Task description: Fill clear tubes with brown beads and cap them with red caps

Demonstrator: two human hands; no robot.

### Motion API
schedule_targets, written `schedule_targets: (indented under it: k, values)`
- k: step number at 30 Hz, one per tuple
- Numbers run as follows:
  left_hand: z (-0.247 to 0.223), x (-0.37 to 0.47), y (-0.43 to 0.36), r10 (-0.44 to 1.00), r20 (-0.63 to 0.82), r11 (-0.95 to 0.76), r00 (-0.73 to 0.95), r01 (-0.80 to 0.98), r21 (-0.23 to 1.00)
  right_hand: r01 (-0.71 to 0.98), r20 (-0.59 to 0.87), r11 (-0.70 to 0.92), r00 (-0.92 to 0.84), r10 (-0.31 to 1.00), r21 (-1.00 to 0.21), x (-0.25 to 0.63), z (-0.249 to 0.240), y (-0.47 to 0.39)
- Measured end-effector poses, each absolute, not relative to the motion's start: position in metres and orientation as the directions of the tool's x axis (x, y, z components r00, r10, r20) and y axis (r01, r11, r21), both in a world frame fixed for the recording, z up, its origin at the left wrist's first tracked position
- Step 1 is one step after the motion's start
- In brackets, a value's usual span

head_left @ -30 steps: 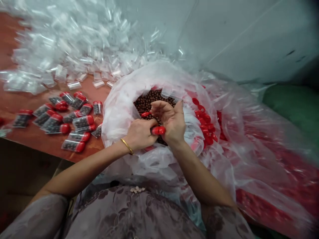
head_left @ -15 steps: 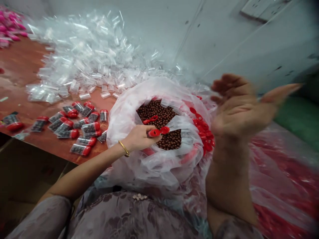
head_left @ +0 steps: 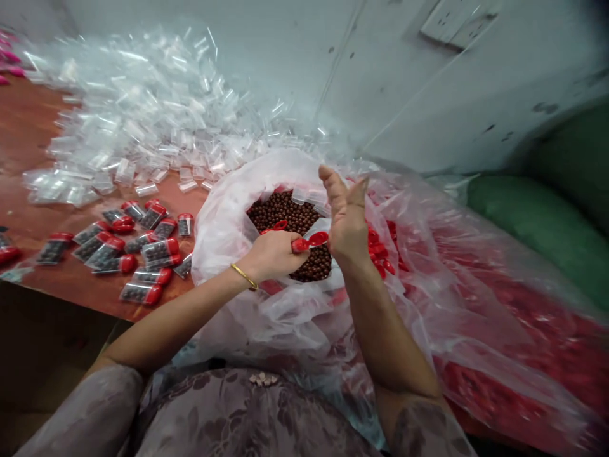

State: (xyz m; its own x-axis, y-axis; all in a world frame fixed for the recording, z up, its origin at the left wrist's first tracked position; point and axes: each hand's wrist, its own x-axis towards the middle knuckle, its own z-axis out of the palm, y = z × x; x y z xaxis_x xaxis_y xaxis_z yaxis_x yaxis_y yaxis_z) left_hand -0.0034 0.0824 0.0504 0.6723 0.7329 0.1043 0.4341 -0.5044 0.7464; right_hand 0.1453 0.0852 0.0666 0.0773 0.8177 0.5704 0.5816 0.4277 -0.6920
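My left hand (head_left: 276, 255), with a gold bangle at its wrist, is closed on a red flip cap (head_left: 301, 245) whose lid stands open toward the right. It hovers over a white plastic bag (head_left: 214, 222) holding small brown beads (head_left: 290, 212). Another red cap (head_left: 280, 226) shows just behind my left fingers. Beside the open lid is my right hand (head_left: 347, 216), raised with its fingers pointing up and the thumb apart, nothing seen in it. A few clear tubes (head_left: 304, 197) lie at the back of the bag's opening.
Bead-filled tubes with red caps (head_left: 159, 251) lie on the reddish table (head_left: 28, 133) at left. Clear tubes (head_left: 137, 114) are heaped behind. Loose red caps (head_left: 378, 251) and a large clear bag of red pieces (head_left: 504, 330) are at right, near a green sack (head_left: 533, 222).
My right hand has swung left and down, from the far right to beside the red cap. The left hand still holds the cap. The whole view has shifted slightly to the right.
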Motion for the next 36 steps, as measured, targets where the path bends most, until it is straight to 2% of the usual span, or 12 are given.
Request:
schedule_targets:
  k: [2,5,8,12,18,25,29,32,34,36]
  values:
    - [0.05,-0.006,0.084,0.734,0.078,-0.434,0.675,0.377,0.818,0.533,0.559,0.42,0.123,0.82,-0.734,0.15,0.071,0.077]
    - [0.045,-0.01,0.082,0.728,0.058,-0.285,0.683,0.224,0.932,0.41,0.458,0.364,0.158,0.875,-0.836,0.147,0.069,0.06]
    - [0.039,-0.013,0.082,0.713,0.053,-0.127,0.7,0.054,0.99,0.304,0.369,0.321,0.113,0.923,-0.897,0.143,0.064,0.044]
    - [0.035,-0.015,0.085,0.682,0.057,-0.032,0.729,-0.047,0.998,0.423,0.348,0.316,0.0,0.937,-0.85,0.141,0.06,0.035]
    - [0.038,-0.019,0.083,0.653,0.006,0.066,0.757,-0.065,0.996,0.475,0.392,0.353,-0.017,0.92,-0.806,0.138,0.058,0.04]
    - [0.037,-0.023,0.082,0.705,-0.099,0.116,0.702,0.024,0.993,0.677,0.473,0.507,-0.258,0.843,-0.534,0.134,0.059,0.04]
    - [0.03,-0.021,0.084,0.698,-0.177,0.12,0.694,0.13,0.984,0.674,0.381,0.526,-0.369,0.848,-0.518,0.137,0.066,0.038]
    - [0.03,-0.019,0.085,0.709,-0.134,0.014,0.692,0.175,0.984,0.725,0.288,0.511,-0.422,0.86,-0.462,0.139,0.068,0.037]
    - [0.032,-0.019,0.085,0.683,-0.07,-0.09,0.727,0.178,0.98,0.776,0.291,0.525,-0.443,0.848,-0.35,0.138,0.067,0.037]
    - [0.037,-0.021,0.084,0.587,-0.094,-0.116,0.804,0.198,0.973,0.786,0.351,0.582,-0.496,0.795,-0.208,0.138,0.065,0.036]
